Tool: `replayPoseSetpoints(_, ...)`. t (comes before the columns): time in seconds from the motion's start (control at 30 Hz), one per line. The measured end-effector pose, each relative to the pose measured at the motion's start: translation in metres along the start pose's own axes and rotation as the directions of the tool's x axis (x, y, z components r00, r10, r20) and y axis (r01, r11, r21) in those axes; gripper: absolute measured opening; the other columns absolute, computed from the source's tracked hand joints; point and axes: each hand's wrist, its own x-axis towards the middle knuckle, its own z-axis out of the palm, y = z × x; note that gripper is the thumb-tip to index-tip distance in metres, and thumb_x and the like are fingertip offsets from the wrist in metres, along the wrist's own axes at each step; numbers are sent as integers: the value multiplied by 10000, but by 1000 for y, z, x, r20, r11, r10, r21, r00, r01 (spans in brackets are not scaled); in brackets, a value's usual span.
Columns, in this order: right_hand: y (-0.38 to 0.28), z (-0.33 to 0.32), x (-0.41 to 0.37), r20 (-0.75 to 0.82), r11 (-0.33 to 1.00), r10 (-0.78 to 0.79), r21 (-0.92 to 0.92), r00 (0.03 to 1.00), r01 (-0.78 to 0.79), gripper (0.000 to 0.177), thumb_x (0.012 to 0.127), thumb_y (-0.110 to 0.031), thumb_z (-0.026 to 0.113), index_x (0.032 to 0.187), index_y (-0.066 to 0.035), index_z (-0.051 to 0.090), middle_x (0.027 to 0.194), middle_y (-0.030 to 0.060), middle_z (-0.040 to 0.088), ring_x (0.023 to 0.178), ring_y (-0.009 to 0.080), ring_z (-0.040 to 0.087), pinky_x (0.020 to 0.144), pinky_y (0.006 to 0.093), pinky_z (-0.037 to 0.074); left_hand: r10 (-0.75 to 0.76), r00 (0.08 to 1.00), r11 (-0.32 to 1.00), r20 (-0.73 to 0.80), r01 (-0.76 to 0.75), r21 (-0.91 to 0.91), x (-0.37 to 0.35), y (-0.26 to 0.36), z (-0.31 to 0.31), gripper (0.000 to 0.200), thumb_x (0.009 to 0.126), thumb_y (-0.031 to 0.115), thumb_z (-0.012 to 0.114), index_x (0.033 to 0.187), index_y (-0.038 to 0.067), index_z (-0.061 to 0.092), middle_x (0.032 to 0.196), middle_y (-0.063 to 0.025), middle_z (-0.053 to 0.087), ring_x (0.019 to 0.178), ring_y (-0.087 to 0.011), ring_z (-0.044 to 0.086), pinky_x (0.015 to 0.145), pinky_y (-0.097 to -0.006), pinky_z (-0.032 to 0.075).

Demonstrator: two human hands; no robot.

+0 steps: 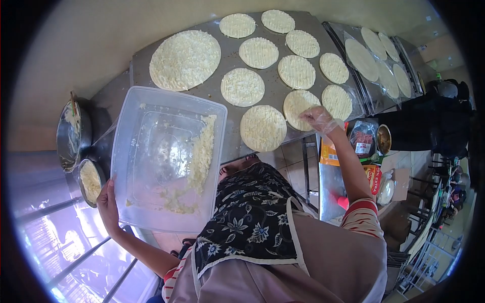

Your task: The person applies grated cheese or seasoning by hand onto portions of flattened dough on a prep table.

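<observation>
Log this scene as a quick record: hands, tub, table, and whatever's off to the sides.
Left hand: grips the rim of the clear plastic tub
Right hand: clear-gloved, at a topped round; whether it holds anything, cannot tell
Tub contents: pale shreds, mostly along one side
Metal table: one large round, ten smaller ones, all with pale topping
Left side: bowl of pale shreds, beside a larger pan
Right side: plastic-covered rounds, red-and-yellow packet
</observation>
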Motion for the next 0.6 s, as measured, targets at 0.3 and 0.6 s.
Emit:
replayPoseSetpoints(0.3, 30, 4, -19, 61, 997, 20, -75, 998, -15, 81, 792, -145, 640, 827, -81, 675, 781, 98, 628, 760, 257, 620, 694, 346, 485, 0, 1000, 1000, 14, 0, -8, -2, 1, 0, 367, 943, 319, 492, 1115, 32, 642, 871, -52, 657, 805, -95, 548, 778, -233, 414)
replayPoseSetpoints(0.6, 33, -13, -23, -133, 974, 226, 28, 965, -224, 162, 805, -104, 560, 902, -73, 687, 868, 145, 648, 844, 296, 617, 773, 355, 485, 32, 999, 999, -6, -32, -3, -3, -2, 1, 358, 947, 332, 491, 1127, 62, 643, 730, 27, 447, 669, -65, 373, 649, -232, 277)
